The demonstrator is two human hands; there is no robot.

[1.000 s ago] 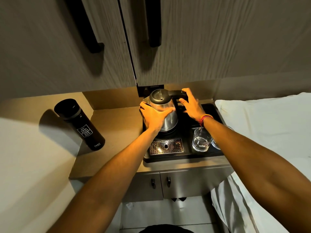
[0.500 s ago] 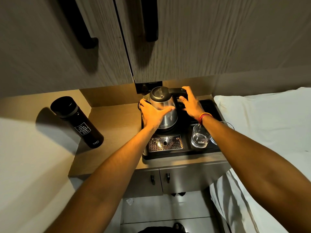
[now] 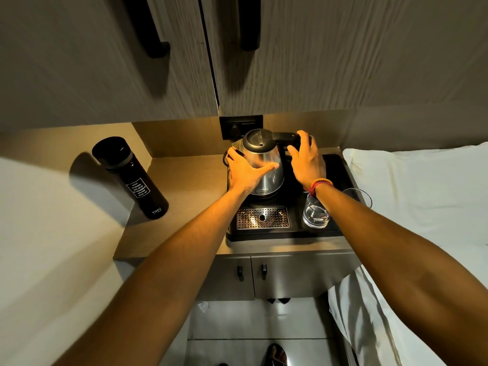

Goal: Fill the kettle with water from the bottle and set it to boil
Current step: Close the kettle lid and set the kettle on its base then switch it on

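Note:
A steel kettle point(image 3: 266, 159) with a closed dark lid stands upright on a black tray point(image 3: 340, 170) at the back of a wooden counter. My left hand point(image 3: 245, 171) is wrapped around the kettle's left side. My right hand point(image 3: 307, 161) grips the kettle's black handle on the right. A tall black bottle point(image 3: 130, 177) with its cap on stands apart on the counter's left, near the wall.
A metal drip grate point(image 3: 261, 217) sits in the tray's front. Two drinking glasses point(image 3: 315, 215) stand on the tray under my right forearm. A wall socket point(image 3: 241, 126) is behind the kettle. Cabinet doors hang overhead; a white bed point(image 3: 422, 194) lies on the right.
Both hands stay on the kettle in the same grip. The view has shifted slightly; the kettle and bottle have not visibly moved.

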